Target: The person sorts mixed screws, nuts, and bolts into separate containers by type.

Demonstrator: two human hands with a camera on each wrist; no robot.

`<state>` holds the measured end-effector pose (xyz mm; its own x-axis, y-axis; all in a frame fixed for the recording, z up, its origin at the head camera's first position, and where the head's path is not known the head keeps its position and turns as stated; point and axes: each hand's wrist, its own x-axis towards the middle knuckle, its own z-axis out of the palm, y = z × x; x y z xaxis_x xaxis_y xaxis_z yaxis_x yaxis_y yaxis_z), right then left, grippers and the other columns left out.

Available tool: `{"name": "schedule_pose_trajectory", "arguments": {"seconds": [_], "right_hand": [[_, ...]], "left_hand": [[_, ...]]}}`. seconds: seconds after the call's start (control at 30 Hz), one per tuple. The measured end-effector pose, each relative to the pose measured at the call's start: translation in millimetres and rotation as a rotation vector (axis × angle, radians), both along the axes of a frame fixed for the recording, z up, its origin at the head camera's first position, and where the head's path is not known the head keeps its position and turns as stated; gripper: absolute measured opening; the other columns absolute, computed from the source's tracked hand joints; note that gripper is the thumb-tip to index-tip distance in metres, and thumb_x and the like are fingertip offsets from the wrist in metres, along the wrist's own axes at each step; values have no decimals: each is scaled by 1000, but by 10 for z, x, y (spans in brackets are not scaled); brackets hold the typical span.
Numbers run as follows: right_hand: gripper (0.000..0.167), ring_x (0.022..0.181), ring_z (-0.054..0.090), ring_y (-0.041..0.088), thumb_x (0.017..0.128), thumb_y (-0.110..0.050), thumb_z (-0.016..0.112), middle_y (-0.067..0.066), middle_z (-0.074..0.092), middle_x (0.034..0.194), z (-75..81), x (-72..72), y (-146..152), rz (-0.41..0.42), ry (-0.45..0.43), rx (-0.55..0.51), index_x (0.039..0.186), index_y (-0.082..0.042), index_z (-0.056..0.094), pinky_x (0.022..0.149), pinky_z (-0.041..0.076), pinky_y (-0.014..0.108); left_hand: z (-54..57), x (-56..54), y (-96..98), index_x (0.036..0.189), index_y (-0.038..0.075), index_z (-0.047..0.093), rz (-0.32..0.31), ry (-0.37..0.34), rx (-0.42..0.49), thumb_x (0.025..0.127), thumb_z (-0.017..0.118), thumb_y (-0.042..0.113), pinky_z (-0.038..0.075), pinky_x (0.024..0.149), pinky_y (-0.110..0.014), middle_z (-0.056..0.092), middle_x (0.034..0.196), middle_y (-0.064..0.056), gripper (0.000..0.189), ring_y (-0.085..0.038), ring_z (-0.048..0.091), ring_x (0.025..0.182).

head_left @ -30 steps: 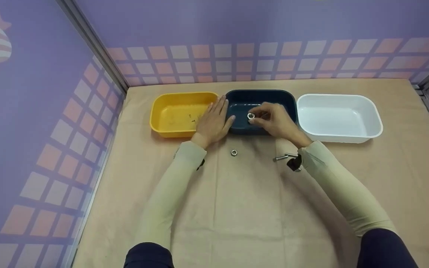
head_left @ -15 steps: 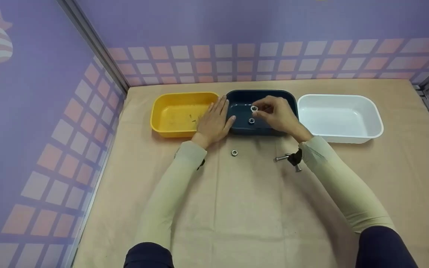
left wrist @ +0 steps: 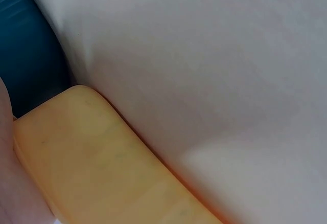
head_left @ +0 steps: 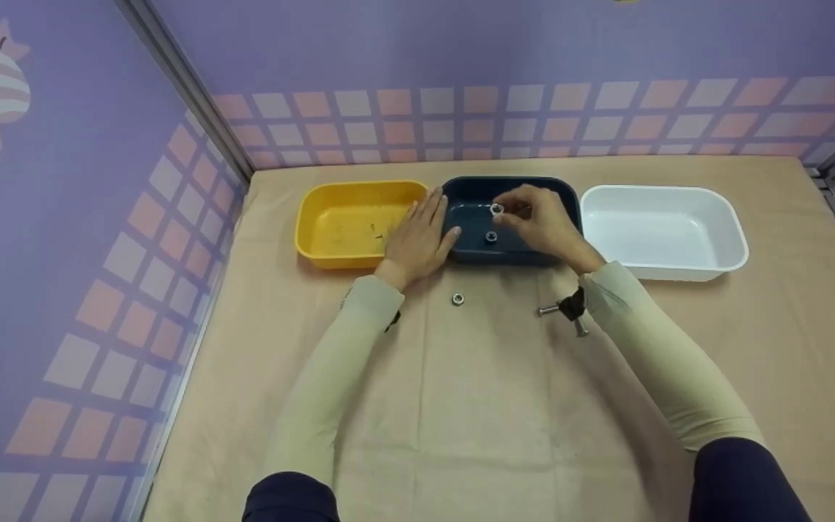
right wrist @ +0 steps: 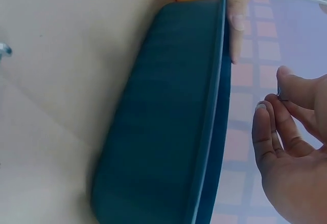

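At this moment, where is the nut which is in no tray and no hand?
In the head view, the loose nut lies near the centre, in front of the left end of the dark blue tray, left of the bolts.

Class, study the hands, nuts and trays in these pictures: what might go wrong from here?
1. The right hand pinches a small nut over the dark blue tray; it could slip and bounce away.
2. In the head view, bolts show partly hidden by the right wristband; drawing the arm back might knock them.
3. The left hand lies where the yellow tray meets the dark blue one; pressing harder might shift them.
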<state>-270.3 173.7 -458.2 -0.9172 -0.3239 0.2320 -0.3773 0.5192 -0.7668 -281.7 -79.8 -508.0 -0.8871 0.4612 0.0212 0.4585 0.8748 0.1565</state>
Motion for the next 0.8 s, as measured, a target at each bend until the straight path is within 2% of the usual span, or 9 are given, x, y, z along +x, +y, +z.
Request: {"name": "schedule_pose_trajectory", "arguments": {"seconds": [0.27,0.57,0.8], "right_hand": [[25,102,73,32,99,-4,76,21,75,114,-70,-45,8,-24,24,-5,122,4,75,94,62,47],[27,98,72,29,99,-6,76,21,74,112,-157,-95,59,-65,48,-3,124,5,75,89,61,36],[27,98,73,33,99,-4,75,23,75,111,-227,-150,83,-98,49,-3,124,7,74,91,62,46]], "left_hand": [[-3,-3,3,170,0,14,1,5,-11,116,22,50,5,137,-42,7,180,-17,74,-29,12,168],[-13,-4,-2,171,2,11,17,-22,3,116,22,51,3,137,-41,5,181,-13,75,-27,8,168],[-25,-14,-2,171,1,12,8,-17,10,116,23,51,4,137,-42,5,181,-14,75,-28,8,168]]}}
